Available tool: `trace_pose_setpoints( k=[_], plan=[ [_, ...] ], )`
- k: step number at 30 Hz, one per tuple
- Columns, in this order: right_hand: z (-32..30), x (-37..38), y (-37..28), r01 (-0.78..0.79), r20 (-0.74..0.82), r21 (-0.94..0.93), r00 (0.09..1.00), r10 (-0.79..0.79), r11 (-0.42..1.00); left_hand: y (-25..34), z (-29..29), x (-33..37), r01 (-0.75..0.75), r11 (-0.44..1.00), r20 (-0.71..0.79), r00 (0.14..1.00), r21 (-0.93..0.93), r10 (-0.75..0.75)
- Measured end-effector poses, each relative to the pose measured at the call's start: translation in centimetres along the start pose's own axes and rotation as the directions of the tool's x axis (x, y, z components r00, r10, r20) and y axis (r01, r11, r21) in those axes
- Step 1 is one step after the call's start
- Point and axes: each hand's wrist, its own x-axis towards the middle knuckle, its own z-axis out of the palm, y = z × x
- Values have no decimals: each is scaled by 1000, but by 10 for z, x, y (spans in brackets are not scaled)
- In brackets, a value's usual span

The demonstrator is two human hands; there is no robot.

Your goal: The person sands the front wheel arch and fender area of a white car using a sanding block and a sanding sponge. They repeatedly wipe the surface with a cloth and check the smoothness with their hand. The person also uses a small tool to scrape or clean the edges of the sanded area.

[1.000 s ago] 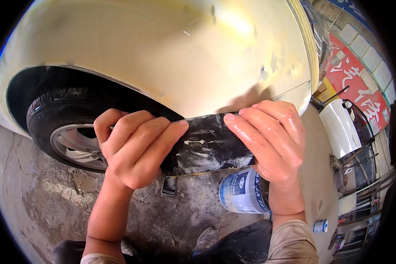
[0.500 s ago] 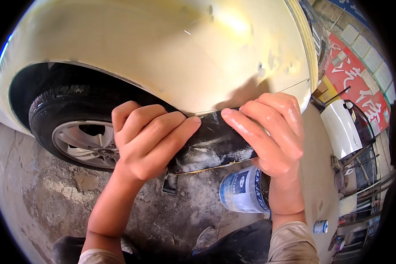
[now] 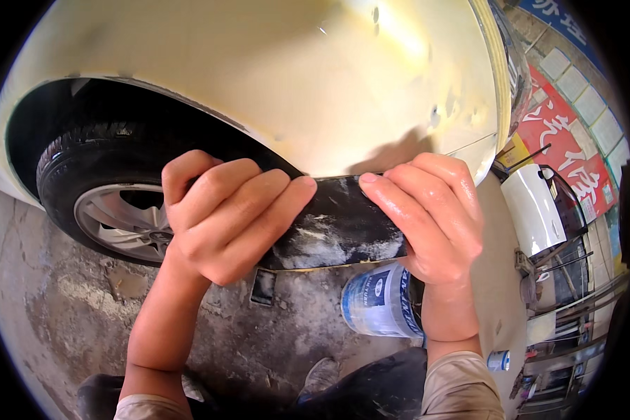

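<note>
Both hands are at a black, scuffed strip [image 3: 329,231] with pale dusty smears, along the bottom of the car's cream body panel [image 3: 294,105]. My left hand [image 3: 227,217] has its fingers curled over the strip's left part, beside the wheel [image 3: 129,220]. My right hand [image 3: 430,213], its skin shiny and wet-looking, closes over the right part in the same way. Fingertips of both hands point at each other near the strip's upper edge, with bare black surface between them. Both thumbs are hidden behind the fingers or the strip.
A blue and white bucket [image 3: 378,301] stands on the stained concrete floor below the strip. Near it lies a small dark rectangular object [image 3: 263,287]. To the right are a detached white car door [image 3: 533,210], a small can [image 3: 498,360] and a cluttered rack [image 3: 570,350].
My hands have drifted slightly apart, the left one toward the wheel, baring more of the strip between the fingertips. The whole view has shifted a little. Both hands stay on the strip.
</note>
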Motion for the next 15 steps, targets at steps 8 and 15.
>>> trace_pose_setpoints(
  k=[8,15],
  plan=[
    [6,5,-1,55,-19,33,998,-54,998,-6,-4,-8,-35,998,-23,999,56,36],
    [-13,4,8,63,40,-4,997,-63,998,5,8,-4,-70,997,-46,996,28,71]
  ],
)
